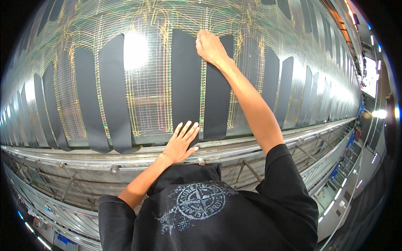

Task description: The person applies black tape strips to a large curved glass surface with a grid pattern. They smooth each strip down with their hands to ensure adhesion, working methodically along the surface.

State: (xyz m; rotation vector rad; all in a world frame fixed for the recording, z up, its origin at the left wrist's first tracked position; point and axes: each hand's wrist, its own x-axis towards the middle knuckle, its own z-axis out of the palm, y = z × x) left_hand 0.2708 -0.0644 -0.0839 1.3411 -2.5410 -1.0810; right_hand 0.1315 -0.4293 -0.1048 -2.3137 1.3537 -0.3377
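Two long dark grey cut fabric panels lie side by side in front of me, a left panel (186,79) and a right panel (216,100). My left hand (182,143) is open, fingers spread and flat over the near end of the left panel. Farther up, my right hand (210,48) is closed, its curled fingers at the far end of the panels, over the strip between them. Whatever its fingers pinch is hidden. Beneath the panels is a shiny long table (150,113) printed with yellow, green and pink guide lines.
More dark fabric panels lie in pairs along the table, such as a curved panel (113,92) to the left and another panel (270,79) to the right. A metal rail (238,149) runs along the near edge, close to my body. Bright lamps (380,113) show at far right.
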